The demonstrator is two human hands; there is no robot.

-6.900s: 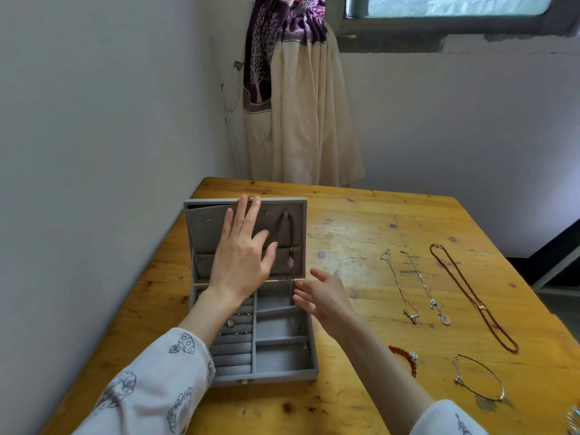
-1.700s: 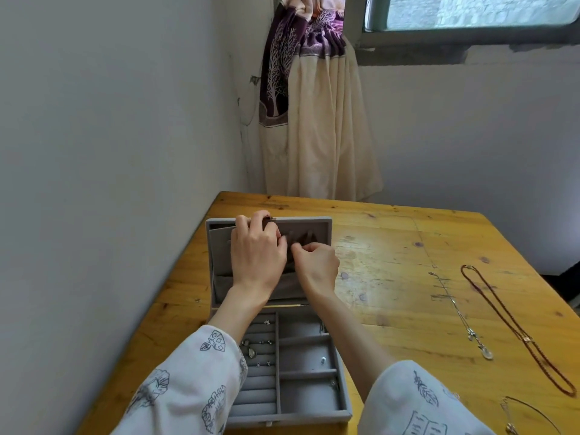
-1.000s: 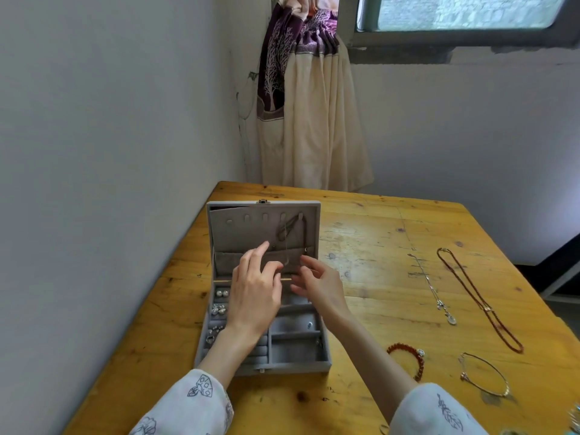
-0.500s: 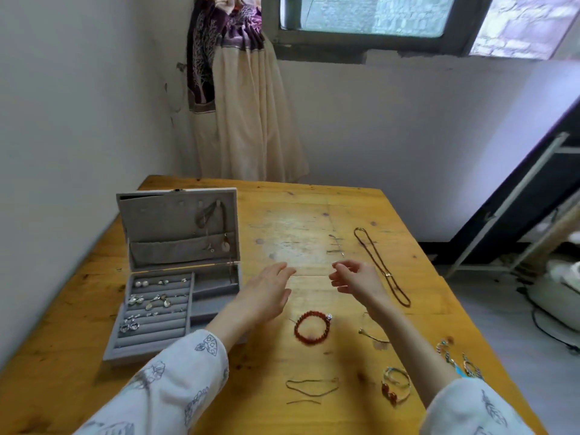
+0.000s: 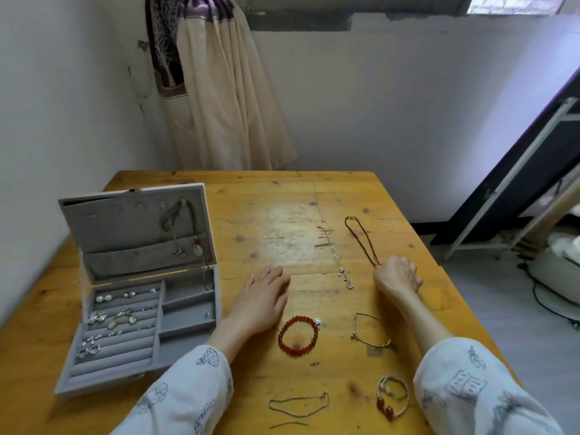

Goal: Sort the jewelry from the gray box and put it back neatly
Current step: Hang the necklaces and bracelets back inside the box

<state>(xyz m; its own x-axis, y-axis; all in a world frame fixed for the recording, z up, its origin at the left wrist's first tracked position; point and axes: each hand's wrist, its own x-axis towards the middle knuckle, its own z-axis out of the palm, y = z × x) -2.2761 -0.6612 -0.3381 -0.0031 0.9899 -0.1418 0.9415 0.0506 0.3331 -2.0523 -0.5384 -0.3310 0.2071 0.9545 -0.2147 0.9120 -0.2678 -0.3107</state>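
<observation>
The gray box stands open at the table's left, with necklaces hanging in its lid and several rings and earrings in the padded rows. My left hand rests flat on the wood right of the box, holding nothing. My right hand is curled over the near end of a brown bead necklace, which runs away from it across the table. Between my hands lies a thin silver pendant necklace.
On the wooden table nearer me lie a red bead bracelet, a thin bangle, a loose fine chain and a bracelet with red beads. A curtain hangs behind the table. The table's right edge drops to the floor.
Both hands left the box and came over the table. My left hand settled flat on the wood. My right hand moved right onto the brown necklace's near end.
</observation>
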